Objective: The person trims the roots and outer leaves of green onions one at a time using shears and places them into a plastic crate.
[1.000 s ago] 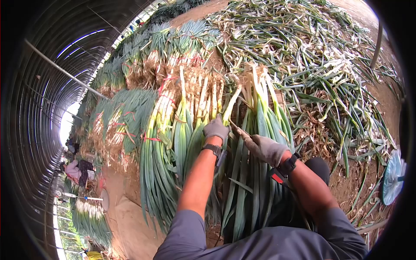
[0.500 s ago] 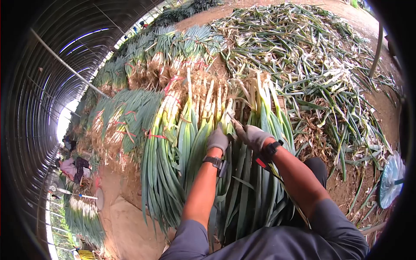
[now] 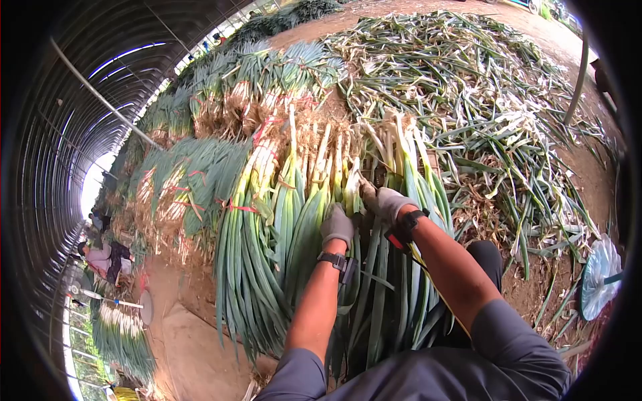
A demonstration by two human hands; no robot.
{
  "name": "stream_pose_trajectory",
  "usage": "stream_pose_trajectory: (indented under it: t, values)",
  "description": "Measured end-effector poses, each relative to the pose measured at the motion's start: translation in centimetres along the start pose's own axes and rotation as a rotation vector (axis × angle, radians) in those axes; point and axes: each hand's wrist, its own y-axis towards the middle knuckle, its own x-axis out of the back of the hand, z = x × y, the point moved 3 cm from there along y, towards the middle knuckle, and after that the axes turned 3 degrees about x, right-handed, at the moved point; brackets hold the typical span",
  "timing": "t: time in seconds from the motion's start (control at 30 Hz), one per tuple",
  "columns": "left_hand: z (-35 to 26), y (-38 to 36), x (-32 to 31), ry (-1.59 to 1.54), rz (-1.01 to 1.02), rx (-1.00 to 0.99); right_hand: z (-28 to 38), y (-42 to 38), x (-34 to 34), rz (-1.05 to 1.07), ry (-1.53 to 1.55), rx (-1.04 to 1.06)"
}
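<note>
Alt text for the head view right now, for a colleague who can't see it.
Gloved left hand and right hand among long leek-like plants, roots pointing away from the wearer; their exact grip is unclear. Red-tied bundles lie at picture left, a heap of loose leaves at right, under an arched frame.

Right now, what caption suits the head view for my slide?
Gloved left hand and right hand among long green onions, with a heap of loose leaves beyond to the right.

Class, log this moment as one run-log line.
left hand on green onions; right hand beside them, grip unclear; red-tied bundle at left; loose leaves upper right
</note>
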Motion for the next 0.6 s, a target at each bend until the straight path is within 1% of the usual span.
stream_pose_trajectory:
  t: [0.03,0.1,0.17,0.23,0.3,0.33,0.4,0.43,0.47,0.5,0.53,0.57,0.6]
  values:
    - [-0.1,-0.1,0.2,-0.004,-0.005,0.003,0.0,0.2,0.2,0.002,0.03,-0.022]
    - [-0.3,-0.5,0.5,-0.012,-0.015,0.01,-0.2,1.5,0.2,-0.09,0.046,0.054]
    - [-0.7,-0.8,1.3,-0.065,0.038,0.032,-0.8,2.6,0.0,-0.115,0.03,0.087]
    - [-0.5,-0.7,1.5,-0.085,0.066,0.051,-1.0,3.4,0.0,-0.072,-0.012,0.084]
    - [0.0,-0.5,1.4,-0.07,0.072,0.062,-1.6,3.8,-0.6,0.01,0.16,0.029]
    - [1.0,0.2,0.5,-0.157,0.122,0.041,-1.8,3.7,-0.9,0.052,0.246,0.0]
    - [3.0,2.3,-1.5,-0.334,0.219,-0.011,-1.7,1.3,-0.1,0.015,0.408,0.025]
    - [2.9,2.3,-1.3,-0.435,0.234,-0.054,-1.7,-0.4,0.1,0.0,0.489,0.035]
    - [2.9,2.3,-1.1,-0.537,0.249,-0.094,-2.0,-2.1,0.4,0.015,0.563,0.109]
    - [2.7,2.3,-0.6,-0.64,0.263,-0.134,-2.1,-4.3,1.6,0.015,0.518,0.124]
    - [1.4,1.4,1.4,-0.615,0.268,-0.105,-2.0,-6.8,3.1,0.013,0.473,0.139]
    - [0.8,1.7,2.3,-0.613,0.212,-0.082,-2.5,-8.5,4.0,0.014,0.428,0.152]
    - [-0.8,1.4,4.4,-0.522,0.21,-0.087,-3.7,-9.4,4.0,0.088,0.484,0.151]
